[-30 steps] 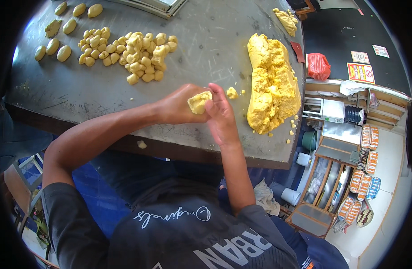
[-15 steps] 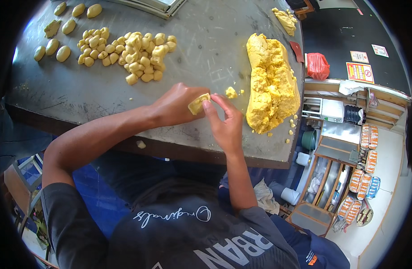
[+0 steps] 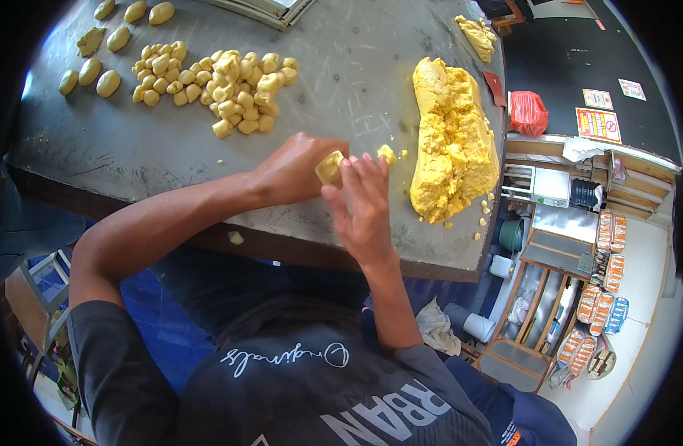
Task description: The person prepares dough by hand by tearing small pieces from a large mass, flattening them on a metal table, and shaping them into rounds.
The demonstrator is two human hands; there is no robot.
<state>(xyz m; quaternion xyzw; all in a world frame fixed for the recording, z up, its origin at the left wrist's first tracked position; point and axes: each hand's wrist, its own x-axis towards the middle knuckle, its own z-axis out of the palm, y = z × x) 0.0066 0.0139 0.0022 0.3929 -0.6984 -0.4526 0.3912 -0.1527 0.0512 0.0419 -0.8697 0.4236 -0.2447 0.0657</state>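
Observation:
Near the table's front edge, my left hand (image 3: 298,169) is closed around a small flattened piece of pale yellow dough (image 3: 329,168), which shows at the thumb side of the fist. My right hand (image 3: 365,212) is close against it, fingers stretched and thumb apart, fingertips at the dough's right edge. Just beyond the hands lies a yellow crumb (image 3: 386,154). To the right rests a big crumbly yellow mass (image 3: 453,141), broken open along its top. A pile of small dough pieces (image 3: 241,89) sits beyond my left hand.
Smooth oval dough balls (image 3: 108,83) and one rough lump (image 3: 90,41) lie at the far left of the metal table (image 3: 341,82). A smaller yellow chunk (image 3: 477,39) and a red scraper-like piece (image 3: 494,88) are at the right edge. A metal tray (image 3: 271,9) stands at the back.
My right hand has shifted left and turned, its fingers going from a pinch at the dough's edge to stretched out beside it. My left hand keeps its hold.

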